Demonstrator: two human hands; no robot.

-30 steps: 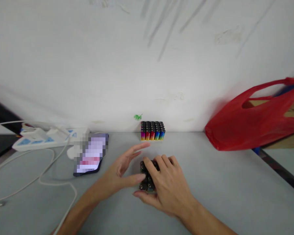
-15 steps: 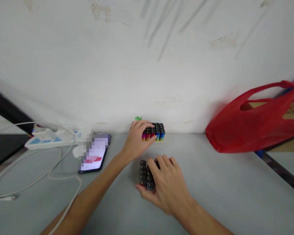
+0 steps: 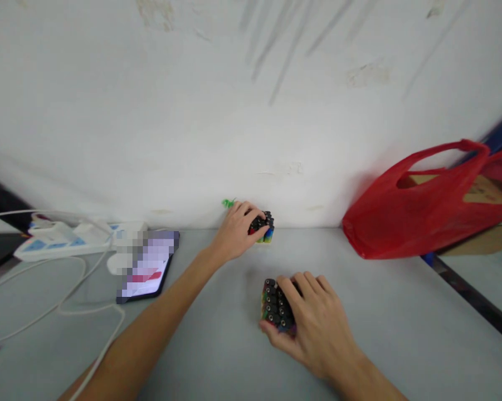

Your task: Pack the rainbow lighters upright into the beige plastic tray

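Note:
In the head view my right hand (image 3: 317,317) is closed round a block of batteries (image 3: 276,303), its thumb on the near side and fingers over the right side. They are upright cylinders with black tops, packed in rows, with rainbow-coloured sides. Whether this block rests on the table or hangs just above it, I cannot tell. By the wall, my left hand (image 3: 239,229) grips a second, similar block of batteries (image 3: 267,225), fingers across its top and thumb in front. Much of each block is hidden under the hand.
A small green thing (image 3: 228,203) shows behind my left hand. To the left lie a lit phone (image 3: 152,267), a white power strip (image 3: 62,242) and a looping white cable (image 3: 83,309). A red bag (image 3: 413,211) with cardboard inside stands at the right, against the white wall (image 3: 251,122).
My right hand has moved right with its block of batteries, away from my left hand. My left hand has closed further over the rear block. The view has shifted slightly.

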